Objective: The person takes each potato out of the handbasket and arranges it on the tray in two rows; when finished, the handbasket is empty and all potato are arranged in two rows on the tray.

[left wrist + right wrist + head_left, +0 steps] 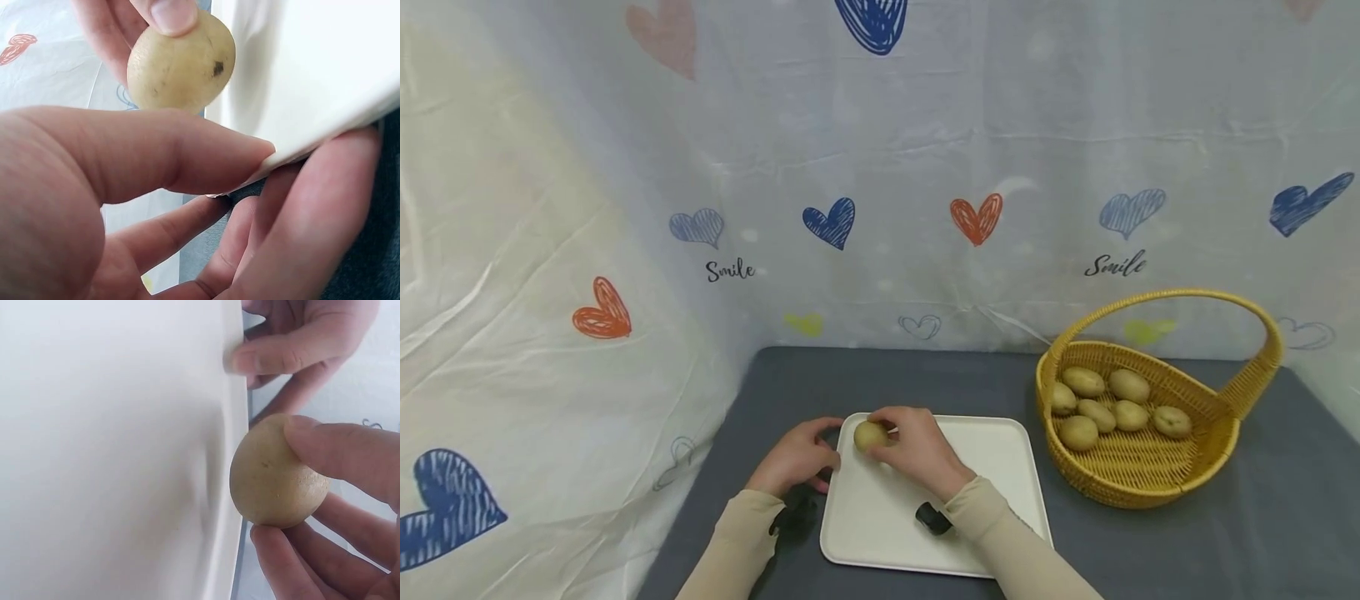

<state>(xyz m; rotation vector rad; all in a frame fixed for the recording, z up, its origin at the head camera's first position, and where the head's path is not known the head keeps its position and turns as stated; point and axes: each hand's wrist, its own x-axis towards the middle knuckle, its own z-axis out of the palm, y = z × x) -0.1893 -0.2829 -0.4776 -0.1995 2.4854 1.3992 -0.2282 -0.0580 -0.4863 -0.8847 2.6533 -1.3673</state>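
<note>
Grip of R hand is closed on a small, roundish, yellow-brown potato: thumb on one side, fingertips opposite, per R wrist view. Potato is at the far L corner of a white, shallow, rounded-corner tray; can't tell if its underside touches the tray or hangs just above.

Handling (my guess): fairly light, firm, no give under normal finger pressure; skin looks smooth w/ a slight sheen, so may roll or slip if pinched off-centre. Best hold = across the widest part, thumb vs. 2+ fingertips. Not fragile, tho skin could bruise if dropped. L wrist view shows one small dark spot on the skin.

L hand grips the tray's L edge, thumb on the rim, fingers below/outside. Tray looks thin & stiff; prob. light, so the rim is a good place to steady it.

Small black device at R wrist, over the tray. Beige sleeves on both arms.

To the R, apart from tray: yellow woven basket w/ tall arched handle, 7 similar potatoes inside, mostly toward its L/back.

All on a dark grey table; behind, a whitish heart-print sheet w/ "Smile" lettering.
</note>
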